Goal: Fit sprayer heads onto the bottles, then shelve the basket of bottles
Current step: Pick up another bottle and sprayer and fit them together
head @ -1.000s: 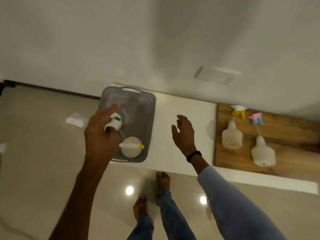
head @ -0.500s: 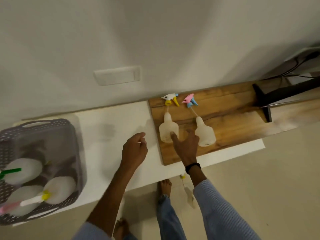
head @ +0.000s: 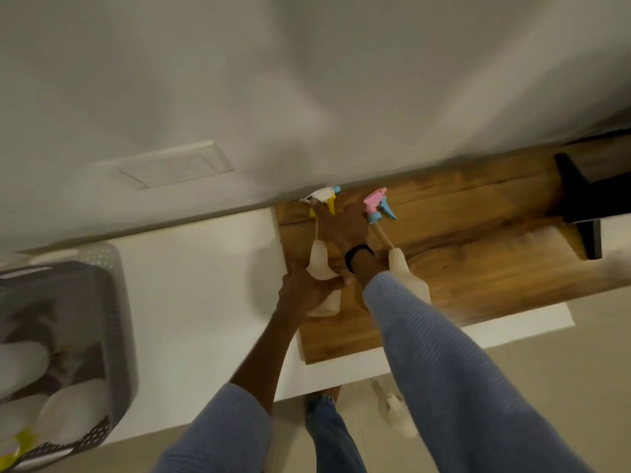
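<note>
Two translucent bottles lie on a wooden board [head: 478,268]. My left hand [head: 307,288] grips the body of the left bottle [head: 322,268]. My right hand [head: 341,227] reaches past it and closes on the white and yellow sprayer head [head: 322,198] at the board's far edge. The second bottle [head: 406,274] lies to the right, partly under my right sleeve, with a pink and blue sprayer head [head: 377,206] above it. A grey perforated basket [head: 102,302] at the left holds several bottles with sprayers fitted.
The board and basket rest on a white counter [head: 205,285] against a wall. A black stand [head: 580,199] sits at the board's right end. Another bottle [head: 392,407] lies on the floor near my feet.
My left hand moved right and took hold of the left bottle. My right hand moved up from the bottles to the white and yellow sprayer head. The view swung right and closer.
</note>
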